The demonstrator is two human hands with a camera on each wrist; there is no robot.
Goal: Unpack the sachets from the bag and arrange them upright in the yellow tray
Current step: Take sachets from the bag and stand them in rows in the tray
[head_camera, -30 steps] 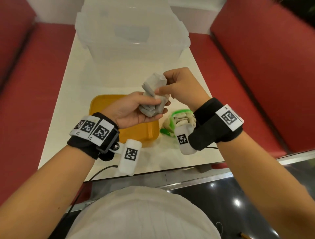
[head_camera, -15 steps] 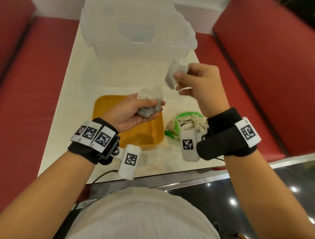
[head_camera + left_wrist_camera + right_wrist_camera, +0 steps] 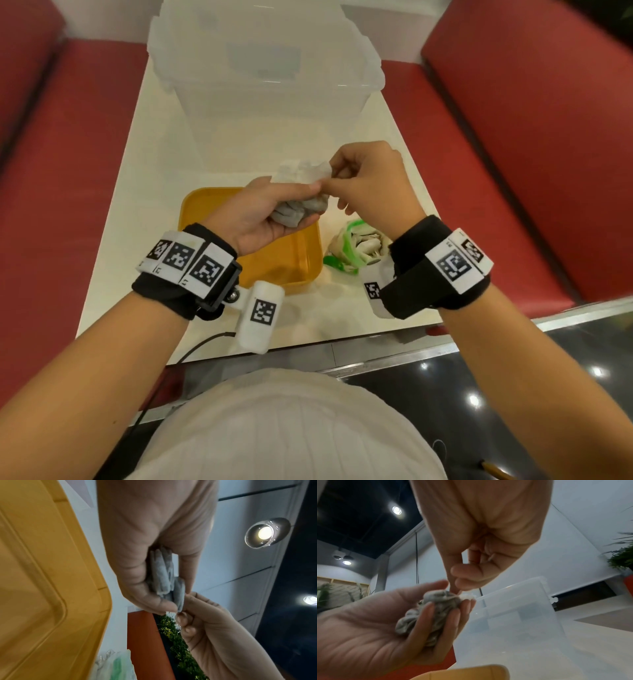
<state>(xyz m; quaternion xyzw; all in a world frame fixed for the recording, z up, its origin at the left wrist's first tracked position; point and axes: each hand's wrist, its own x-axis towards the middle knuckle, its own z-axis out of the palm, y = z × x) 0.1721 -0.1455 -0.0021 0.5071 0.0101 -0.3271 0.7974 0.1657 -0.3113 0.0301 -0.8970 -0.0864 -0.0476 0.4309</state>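
Both wrists: black fabric bands (image 3: 411,274) carrying white tags printed with black square codes; white camera pod (image 3: 260,313) under left wrist, thin black cable (image 3: 191,353); white top.

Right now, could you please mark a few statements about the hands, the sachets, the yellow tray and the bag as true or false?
1. The left hand holds a bunch of grey sachets. True.
2. The right hand rests flat on the table. False: it pinches the top of the bunch.
3. The yellow tray is full of upright sachets. False: none show in it.
4. The bag lies on the table right of the tray. True.
5. A clear plastic box stands beyond the tray. True.
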